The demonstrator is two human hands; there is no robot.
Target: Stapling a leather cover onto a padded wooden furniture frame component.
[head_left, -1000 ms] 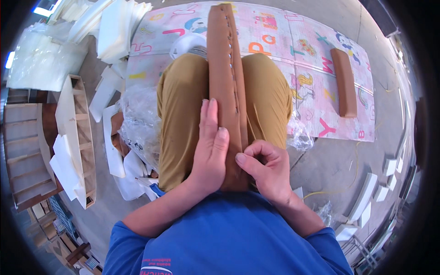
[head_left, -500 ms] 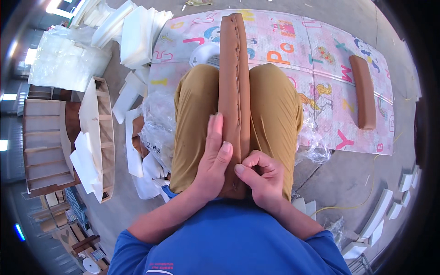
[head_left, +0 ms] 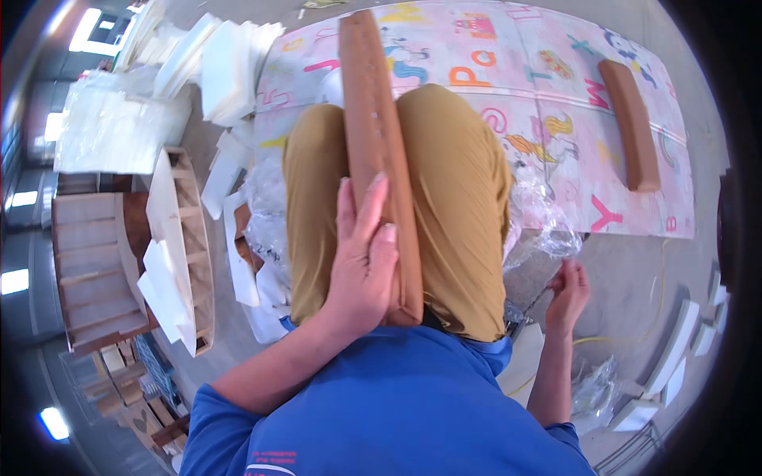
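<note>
A long brown upholstered bar (head_left: 373, 119) lies lengthwise between my thighs, its far end tipped slightly to the left. A seam with a row of small marks, perhaps staples, runs along its top. My left hand (head_left: 361, 262) rests flat on the near part of the bar, fingers stretched out. Off to the right of my knee, my right hand (head_left: 569, 292) hangs over the floor with its fingers curled in. Beside it shows something thin and dark, too small to name. A second brown padded bar (head_left: 633, 131) lies on the patterned mat at the right.
A pink mat (head_left: 587, 210) printed with letters and pictures spreads ahead. Clear plastic wrap (head_left: 544, 214) lies by my right knee. White foam pieces (head_left: 230, 71) are stacked at the far left, near wooden frames (head_left: 190, 246). More white strips (head_left: 671, 349) lie at the right.
My right hand has left the near end of the bar and moved out to the right. The bar's far end has shifted left, while my left hand stays on it.
</note>
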